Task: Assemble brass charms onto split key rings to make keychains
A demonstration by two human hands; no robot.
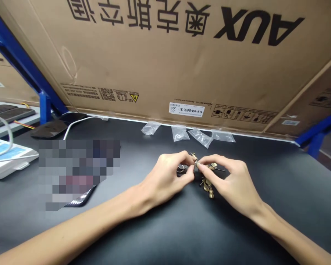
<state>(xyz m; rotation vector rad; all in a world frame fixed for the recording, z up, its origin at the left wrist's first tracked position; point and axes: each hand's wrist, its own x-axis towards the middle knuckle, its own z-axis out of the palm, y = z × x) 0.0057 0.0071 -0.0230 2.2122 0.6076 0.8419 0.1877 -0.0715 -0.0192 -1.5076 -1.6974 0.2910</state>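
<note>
My left hand (169,176) and my right hand (231,180) meet fingertip to fingertip over a dark table (182,228). Both pinch a small brass-coloured metal piece (194,160) between thumb and forefinger. Under and between the hands lies a small pile of brass charms (208,186), and a little metal ring (181,169) shows beside my left thumb. Both hands rest low, near the table surface.
Several small clear plastic bags (180,132) lie behind the hands along the foot of a big cardboard box (165,55). A blurred-out item (77,173) lies at the left, with a white device (8,156), a cable (77,123) and blue frame posts (44,106).
</note>
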